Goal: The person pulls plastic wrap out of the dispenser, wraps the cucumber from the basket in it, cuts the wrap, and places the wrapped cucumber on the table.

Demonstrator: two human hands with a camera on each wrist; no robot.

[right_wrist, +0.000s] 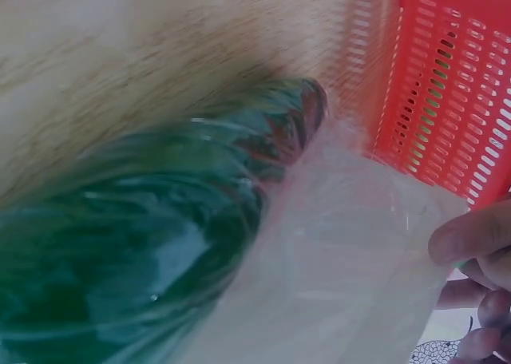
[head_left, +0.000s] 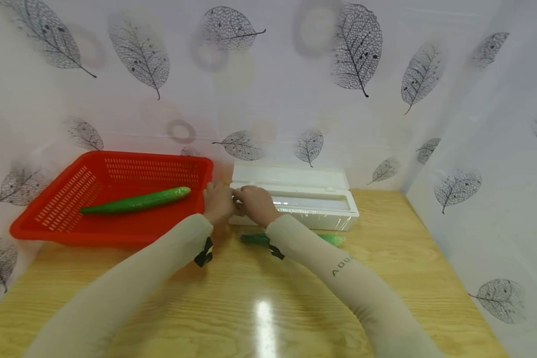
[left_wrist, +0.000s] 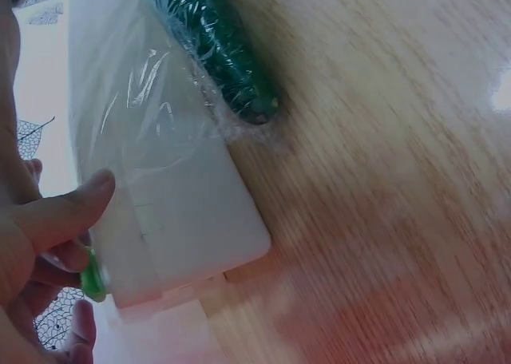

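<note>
two cucumbers: one in the red basket (head_left: 49, 219), one wrapped (head_left: 333, 240) on the worktop (head_left: 259, 298). my left grip (head_left: 218, 201) and right grip (head_left: 256, 203) pinch film at the one dispenser box (head_left: 313, 199).

walls: white sheeting (head_left: 268, 89) with grey leaf print | table: pale wood (head_left: 259, 308) | light: overhead glare spot

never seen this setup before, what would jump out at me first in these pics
The red basket at the table's left, with a wrapped green cucumber lying in it. Next, the left hand and right hand meeting at the left end of the open white cling film dispenser mid-table. A second cucumber, wrapped in film, lies on the wooden table just in front of the dispenser.
</note>
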